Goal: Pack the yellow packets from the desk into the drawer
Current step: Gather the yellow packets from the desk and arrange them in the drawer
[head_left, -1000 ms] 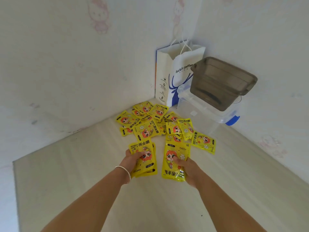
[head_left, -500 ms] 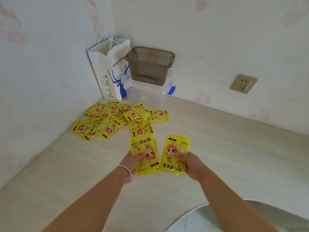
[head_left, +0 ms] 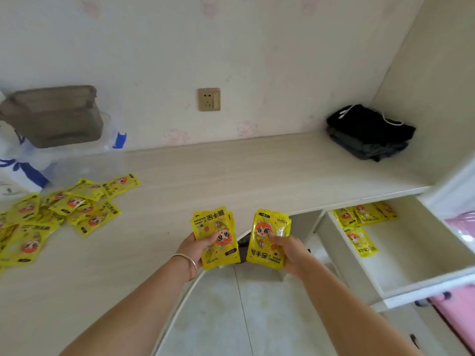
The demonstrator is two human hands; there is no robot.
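A: Left hand (head_left: 193, 249) is gripping a small stack of glossy yellow packets (head_left: 217, 236); right hand (head_left: 289, 249) is pinching another yellow packet (head_left: 267, 237).

B: Both are hovering over the pale wooden desk's (head_left: 257, 176) edge, the open white drawer (head_left: 401, 250) sitting to the right.

Two bare forearms enter from the bottom edge, no sleeves visible on either. Left hand (head_left: 193, 249) side: one thin silver bangle (head_left: 189, 264) at the wrist, plain smooth band, no charms or markings I can make out. Right hand (head_left: 289, 250) side: wrist bare, no watch or band. No gloves, no rings visible on the exposed fingers. Nails too small to tell anything.
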